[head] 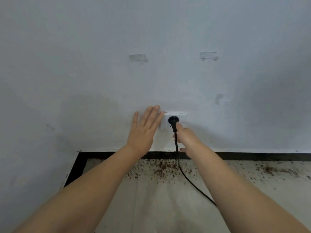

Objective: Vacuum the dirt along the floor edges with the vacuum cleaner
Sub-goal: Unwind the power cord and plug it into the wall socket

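Looking down from the head camera at a white square wall socket [175,121] low on a pale grey painted wall [151,47], taken here as the landmark. Plugged into the socket's middle, a round black plug [173,121], with its thin black power cord [178,158] dropping straight below the socket, crossing the skirting and curving away to the lower right over the floor. Left of the socket, the left hand [144,132] laid flat against the wall, fingers straight and slightly spread, fingertips [157,107] reaching the socket's upper left corner and overlapping its left edge. Just below and right of the socket, the right hand [186,138] close beside the plug's neck, one finger stretched up toward the plug; whether gripping the cord or only touching it, cannot tell, since the fingers are partly hidden behind the hand. Below the socket, a black skirting strip [252,156] along the wall's foot, turning a corner far to the lower left. Beneath that, a pale wooden floor [159,207] with scattered brown dirt crumbs [165,167] thickest directly under the socket and trailing off to the right along the skirting. Above the socket, two patches of clear tape residue [137,57] on the wall. Vacuum cleaner itself out of view; only its plug and cord visible.
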Demonstrator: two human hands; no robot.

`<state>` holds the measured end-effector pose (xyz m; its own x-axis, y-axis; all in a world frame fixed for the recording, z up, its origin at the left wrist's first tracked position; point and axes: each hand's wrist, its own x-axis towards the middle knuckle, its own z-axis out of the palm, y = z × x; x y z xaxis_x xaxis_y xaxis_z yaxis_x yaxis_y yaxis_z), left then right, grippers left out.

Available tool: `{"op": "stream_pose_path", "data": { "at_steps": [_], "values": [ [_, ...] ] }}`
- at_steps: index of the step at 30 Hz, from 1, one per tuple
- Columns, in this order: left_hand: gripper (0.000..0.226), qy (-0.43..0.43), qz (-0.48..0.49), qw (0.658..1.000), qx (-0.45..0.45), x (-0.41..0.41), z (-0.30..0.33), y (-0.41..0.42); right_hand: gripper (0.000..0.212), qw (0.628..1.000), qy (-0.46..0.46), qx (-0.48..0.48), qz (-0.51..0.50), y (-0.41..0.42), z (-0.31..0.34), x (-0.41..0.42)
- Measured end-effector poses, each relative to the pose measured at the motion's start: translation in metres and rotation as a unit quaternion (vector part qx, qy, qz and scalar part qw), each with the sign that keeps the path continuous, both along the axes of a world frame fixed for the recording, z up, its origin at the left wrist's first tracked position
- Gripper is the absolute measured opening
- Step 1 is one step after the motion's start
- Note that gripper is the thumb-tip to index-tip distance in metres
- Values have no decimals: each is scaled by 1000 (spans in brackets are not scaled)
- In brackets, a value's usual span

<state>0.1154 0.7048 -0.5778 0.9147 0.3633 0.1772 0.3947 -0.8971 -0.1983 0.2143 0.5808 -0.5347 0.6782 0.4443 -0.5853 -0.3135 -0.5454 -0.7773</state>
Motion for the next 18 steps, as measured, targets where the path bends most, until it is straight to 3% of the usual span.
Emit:
{"op": "stream_pose_path", "data": {
  "at_steps": [4, 7, 10, 13, 18],
  "values": [
    [104, 88, 34, 990, -103, -10, 40, -27, 49, 996, -61, -57, 26, -34, 28, -11],
    [76, 124, 40, 978, -163, -15, 87, -55, 47, 985, -107, -116, 73, -69, 62, -24],
    [43, 130, 34, 966, -220, -24, 143, -79, 44, 916, -269, -221, 200, -103, 109, -37],
    [35, 151, 31, 960, -233, -38, 206, -100, 42, 838, -376, -263, 295, -133, 160, -51],
    [34, 160, 53, 946, -276, -58, 311, -129, 43, 808, -387, -272, 352, -169, 258, -68]
  ]
}}
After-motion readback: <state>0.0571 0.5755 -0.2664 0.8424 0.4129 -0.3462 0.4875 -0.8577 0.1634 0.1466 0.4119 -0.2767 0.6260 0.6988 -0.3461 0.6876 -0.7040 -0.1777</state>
